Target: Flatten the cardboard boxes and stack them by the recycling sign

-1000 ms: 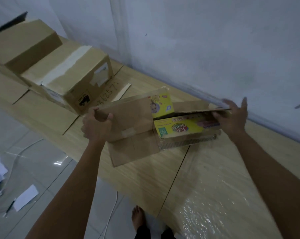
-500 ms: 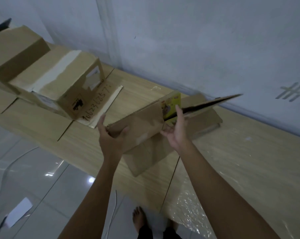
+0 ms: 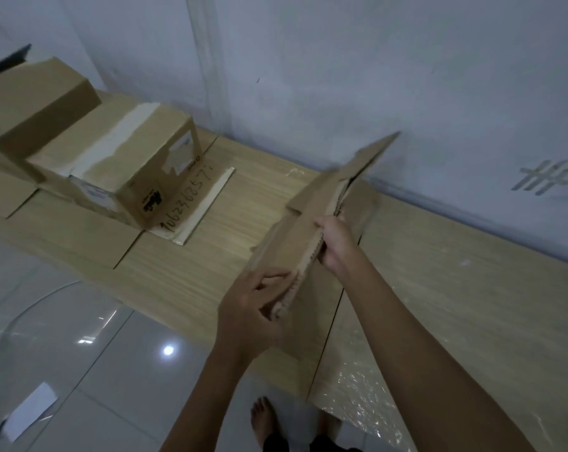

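Note:
A flattened brown cardboard box (image 3: pixel 312 220) is lifted edge-on above the wooden table (image 3: pixel 191 265), slanting from near me up toward the wall. My left hand (image 3: pixel 253 314) grips its near end, fingers curled over the corrugated edge. My right hand (image 3: pixel 336 243) grips the box further along, on its right side. Two unflattened cardboard boxes stand at the left: a taped one (image 3: pixel 119 168) with a white label, and a larger one (image 3: pixel 31 102) behind it.
A flat cardboard piece (image 3: pixel 197 203) with handwritten numbers lies under the taped box. The table's right part is covered in shiny plastic film (image 3: pixel 367 396). White wall behind. Glossy floor tiles with paper scraps (image 3: pixel 31 406) and my bare foot (image 3: pixel 264 419) lie below.
The box has closed flat and been raised off the table. My right hand came in from the far flap to the middle; the yellow printed flap has folded out of sight.

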